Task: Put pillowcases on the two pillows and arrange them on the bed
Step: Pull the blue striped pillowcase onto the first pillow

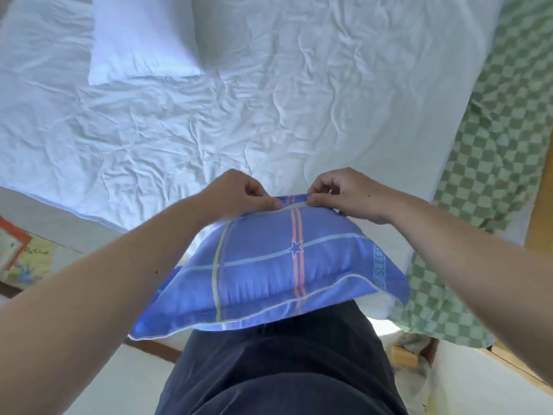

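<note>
Pillowcase (pixel 269 265), blue, checked with pale green, white and orange stripes, a small star at one crossing and a printed band along one side; already drawn over a pillow, flanged border at the near edge, propped against the wearer's dark-clothed body and tilted up toward the bed (pixel 179 130). Far edge pinched at two points close together: left hand (pixel 239 193) with thumb and fingertips closed on the fabric just left of the orange stripes, right hand (pixel 347 196) gripping likewise just right of them, fingers of both curled. Forearms running along either side of the pillowcase. Beyond the pillowcase: bed under a creased white sheet. Far beyond the pillowcase and to its left: second pillow (pixel 140 40), plain white, uncovered, lying flat on the sheet. Right of the pillowcase: green-and-white checked cloth (pixel 493 130) draped along the bed's edge and hanging down past it. Left of the pillowcase, well apart and lower: illustrated card or book cover (pixel 21 259) with an orange border, on the floor. Below the pillowcase: pale floor, a small wooden item (pixel 407 354) near the hanging checked cloth, details unclear.
</note>
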